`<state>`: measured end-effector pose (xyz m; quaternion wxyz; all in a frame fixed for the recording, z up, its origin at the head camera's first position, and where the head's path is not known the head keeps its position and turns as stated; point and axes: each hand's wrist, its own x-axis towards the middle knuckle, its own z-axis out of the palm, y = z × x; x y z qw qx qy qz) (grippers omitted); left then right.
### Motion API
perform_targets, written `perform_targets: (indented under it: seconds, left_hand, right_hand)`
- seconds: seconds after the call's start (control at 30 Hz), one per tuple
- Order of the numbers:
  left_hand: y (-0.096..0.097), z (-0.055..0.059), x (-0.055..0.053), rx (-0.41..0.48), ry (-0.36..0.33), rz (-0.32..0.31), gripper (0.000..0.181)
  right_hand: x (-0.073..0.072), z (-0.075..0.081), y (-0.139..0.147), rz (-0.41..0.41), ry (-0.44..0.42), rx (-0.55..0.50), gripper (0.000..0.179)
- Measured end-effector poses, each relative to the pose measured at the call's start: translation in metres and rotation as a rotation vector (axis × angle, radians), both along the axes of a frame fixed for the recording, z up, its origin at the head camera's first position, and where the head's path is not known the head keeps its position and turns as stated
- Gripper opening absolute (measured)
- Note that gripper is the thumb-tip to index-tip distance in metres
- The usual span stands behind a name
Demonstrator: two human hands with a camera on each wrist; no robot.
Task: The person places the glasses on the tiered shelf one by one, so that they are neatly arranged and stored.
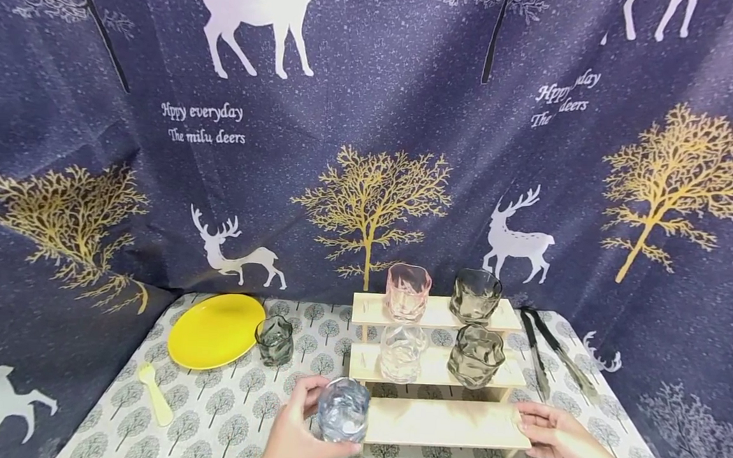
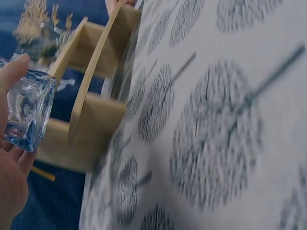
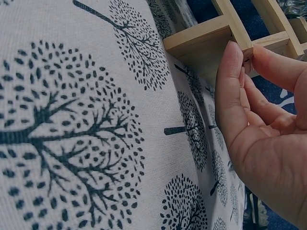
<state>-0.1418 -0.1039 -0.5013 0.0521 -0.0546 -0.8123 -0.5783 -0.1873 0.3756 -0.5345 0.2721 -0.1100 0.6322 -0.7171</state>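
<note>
A clear blue-tinted glass [image 1: 344,410] is gripped between the thumb and fingers of my left hand [image 1: 304,425], by the left end of the lowest step. In the left wrist view the glass [image 2: 29,109] appears beside the wooden rack. My right hand [image 1: 558,437] pinches the right end of the three-step wooden rack's [image 1: 443,423] bottom board; in the right wrist view, thumb and fingers close on the board's corner [image 3: 244,50]. On the middle step stand a clear glass [image 1: 403,354] and a grey-brown glass [image 1: 475,356]. The top step carries a pink glass [image 1: 408,292] and a dark grey glass [image 1: 476,297].
Left on the tree-print tablecloth [image 1: 203,422] lie a yellow plate [image 1: 215,332] and a pale yellow fork [image 1: 156,395]. A dark green-grey glass [image 1: 274,341] stands near the plate. Black-handled tongs [image 1: 563,356] lie right of the rack. A deer-print curtain [image 1: 374,103] hangs behind.
</note>
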Motion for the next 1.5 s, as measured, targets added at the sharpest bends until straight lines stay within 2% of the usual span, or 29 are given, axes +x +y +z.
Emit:
perform_targets:
  seconds: [0.1, 0.27, 0.47, 0.57, 0.7, 0.83, 1.07, 1.3, 1.5]
  left_hand:
    - [0.014, 0.000, 0.001, 0.006, 0.005, -0.084, 0.096]
    - [0.040, -0.007, -0.002, 0.025, 0.078, -0.206, 0.093]
    - [0.078, -0.009, -0.006, 0.070, 0.043, -0.277, 0.092]
    - [0.096, -0.011, -0.010, 0.084, 0.071, -0.323, 0.090]
    - [0.118, -0.015, -0.016, 0.078, 0.144, -0.359, 0.089]
    - [0.138, -0.019, -0.019, 0.044, 0.182, -0.356, 0.089]
    - [0.164, -0.024, -0.023, -0.006, 0.167, -0.322, 0.088]
    - [0.178, -0.024, -0.028, -0.040, 0.136, -0.330, 0.090]
    - [0.182, -0.021, -0.030, -0.076, 0.119, -0.331, 0.091]
  right_hand:
    - [0.000, 0.000, 0.000, -0.002, 0.002, -0.002, 0.034]
    - [0.000, 0.000, 0.000, -0.005, 0.012, 0.011, 0.036]
    - [0.000, 0.000, -0.001, -0.006, 0.019, 0.010, 0.038]
    - [0.000, 0.000, -0.001, -0.010, 0.018, 0.011, 0.038]
    - [-0.001, -0.001, -0.001, -0.006, 0.012, 0.007, 0.037]
    - [0.000, -0.001, 0.000, 0.002, 0.001, -0.011, 0.036]
    - [0.000, 0.000, 0.000, 0.019, -0.013, -0.027, 0.034]
    - [0.000, -0.001, 0.000, 0.018, 0.000, -0.038, 0.035]
    - [0.000, 0.000, -0.001, 0.013, -0.015, -0.031, 0.035]
